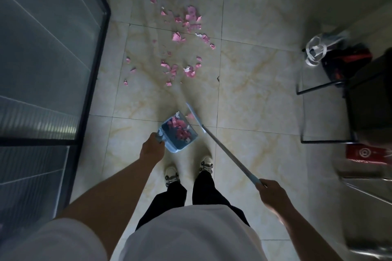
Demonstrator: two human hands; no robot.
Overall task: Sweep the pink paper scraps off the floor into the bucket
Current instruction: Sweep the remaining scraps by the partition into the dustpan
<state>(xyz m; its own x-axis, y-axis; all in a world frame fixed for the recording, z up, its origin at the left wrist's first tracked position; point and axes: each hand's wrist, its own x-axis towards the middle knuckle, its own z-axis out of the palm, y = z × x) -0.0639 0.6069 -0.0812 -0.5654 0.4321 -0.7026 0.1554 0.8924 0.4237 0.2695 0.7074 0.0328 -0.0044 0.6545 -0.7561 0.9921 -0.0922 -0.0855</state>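
Note:
Pink paper scraps (182,38) lie scattered over the cream tiled floor ahead of me. My left hand (152,148) grips the handle of a blue dustpan (180,133), which holds a pile of pink scraps and sits just in front of my shoes. My right hand (272,194) grips the end of a long broom handle (229,154). The broom's blue head (194,116) is beside the dustpan's right edge, with one scrap against it. No bucket is in view.
A dark-framed glass partition (93,65) runs along the left. On the right stand a black metal-framed chair (331,91), a black and red bag (343,61) with white straps, a red box (369,153) and a steel surface (371,186).

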